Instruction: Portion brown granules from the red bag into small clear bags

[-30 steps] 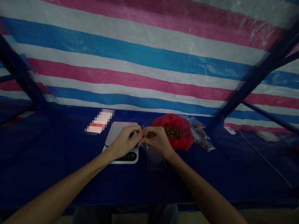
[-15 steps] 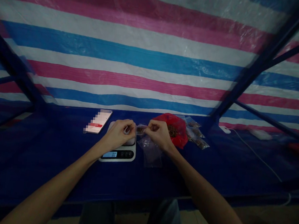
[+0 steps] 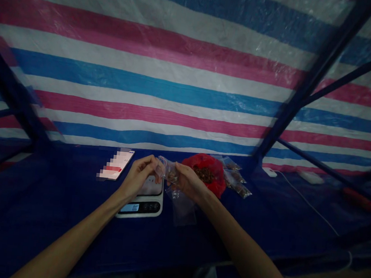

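- One right hand (image 3: 186, 180) is clamped, thumb over fingers, on one small clear packet (image 3: 172, 172) with brown pieces inside.
- One left hand (image 3: 140, 174) has its curled fingertips at the packet's left end; whether they pinch it or only touch it, I cannot tell.
- The single packet sits between the two hands, raised above the near right edge of the scale.
- One white kitchen scale (image 3: 156, 212) lies below and left of the grip, its plate partly covered by the left hand; its one lit display (image 3: 129, 208) reads zeros.
- Flat clear plastic (image 3: 185, 213) lies just below the right hand, on the wearer's side; one bag or several stacked, I cannot tell.
- One red bag (image 3: 218, 188), open at the top, stands just right of the grip, with many brown pieces (image 3: 203, 173) in it, too many to count.
- At least three filled clear packets (image 3: 242, 190) overlap beyond the red bag, to its right.
- One phone (image 3: 122, 165), partly pixelated, lies left of the grip, near the scale.
- Well right of the grip are one white plug-like piece (image 3: 269, 172) with one white cable (image 3: 310, 205), and one pale block (image 3: 311, 177).
- One blue tabletop (image 3: 77, 203) bears everything below the hands.
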A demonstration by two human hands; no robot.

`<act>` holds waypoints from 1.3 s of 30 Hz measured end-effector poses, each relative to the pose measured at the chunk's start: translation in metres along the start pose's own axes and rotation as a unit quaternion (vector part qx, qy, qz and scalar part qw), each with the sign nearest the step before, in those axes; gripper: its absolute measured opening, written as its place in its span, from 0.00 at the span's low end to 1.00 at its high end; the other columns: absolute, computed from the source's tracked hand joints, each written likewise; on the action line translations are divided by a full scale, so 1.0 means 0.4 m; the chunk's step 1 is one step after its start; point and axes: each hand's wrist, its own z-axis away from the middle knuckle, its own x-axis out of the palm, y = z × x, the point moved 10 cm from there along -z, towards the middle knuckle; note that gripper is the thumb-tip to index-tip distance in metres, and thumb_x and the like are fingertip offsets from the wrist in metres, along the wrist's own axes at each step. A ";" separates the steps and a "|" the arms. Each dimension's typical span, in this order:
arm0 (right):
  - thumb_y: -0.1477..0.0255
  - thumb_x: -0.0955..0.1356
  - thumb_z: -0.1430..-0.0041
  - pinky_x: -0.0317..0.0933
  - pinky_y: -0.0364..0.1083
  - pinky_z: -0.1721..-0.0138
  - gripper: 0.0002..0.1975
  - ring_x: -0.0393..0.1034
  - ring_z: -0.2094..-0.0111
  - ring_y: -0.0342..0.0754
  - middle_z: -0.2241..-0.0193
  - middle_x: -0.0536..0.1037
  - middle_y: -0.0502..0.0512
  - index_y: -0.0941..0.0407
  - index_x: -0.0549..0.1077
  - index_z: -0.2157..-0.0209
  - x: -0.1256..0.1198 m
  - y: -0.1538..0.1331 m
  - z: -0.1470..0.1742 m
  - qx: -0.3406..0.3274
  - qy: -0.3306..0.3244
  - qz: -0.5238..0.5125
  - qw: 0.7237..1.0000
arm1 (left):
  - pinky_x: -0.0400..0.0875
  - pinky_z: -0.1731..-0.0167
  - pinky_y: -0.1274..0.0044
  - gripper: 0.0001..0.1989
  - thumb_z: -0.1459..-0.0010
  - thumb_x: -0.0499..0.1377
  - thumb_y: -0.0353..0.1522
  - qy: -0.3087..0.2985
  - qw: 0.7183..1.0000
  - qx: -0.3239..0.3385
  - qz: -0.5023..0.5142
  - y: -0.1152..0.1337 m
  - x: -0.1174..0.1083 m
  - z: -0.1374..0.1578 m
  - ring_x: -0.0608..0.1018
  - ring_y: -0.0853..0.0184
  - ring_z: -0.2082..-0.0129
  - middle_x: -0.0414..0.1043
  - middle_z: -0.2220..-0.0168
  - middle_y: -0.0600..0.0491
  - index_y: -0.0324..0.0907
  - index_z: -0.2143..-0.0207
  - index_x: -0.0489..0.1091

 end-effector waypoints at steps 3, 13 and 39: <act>0.60 0.78 0.50 0.61 0.40 0.79 0.21 0.71 0.77 0.42 0.72 0.78 0.50 0.58 0.75 0.60 -0.004 0.004 0.001 0.006 -0.001 -0.034 0.999 | 0.57 0.83 0.81 0.16 0.39 0.59 0.38 0.009 0.999 -0.040 0.018 -0.022 -0.012 -0.001 0.65 0.74 0.82 0.62 0.77 0.58 0.40 0.76 0.61; 0.61 0.80 0.55 0.62 0.38 0.78 0.27 0.72 0.76 0.41 0.72 0.79 0.48 0.56 0.74 0.56 -0.076 -0.067 0.005 -0.140 0.134 0.021 0.981 | 0.60 0.86 0.82 0.17 0.39 0.58 0.46 0.000 0.983 -0.113 -0.147 -0.068 -0.007 0.016 0.70 0.73 0.85 0.67 0.76 0.60 0.43 0.67 0.61; 0.64 0.79 0.51 0.68 0.42 0.66 0.16 0.73 0.69 0.44 0.68 0.79 0.51 0.55 0.78 0.63 -0.092 -0.046 0.032 -0.128 0.193 0.011 0.973 | 0.67 0.83 0.80 0.13 0.39 0.60 0.42 0.053 0.963 -0.146 -0.219 -0.070 -0.009 0.040 0.76 0.69 0.81 0.74 0.76 0.54 0.41 0.66 0.72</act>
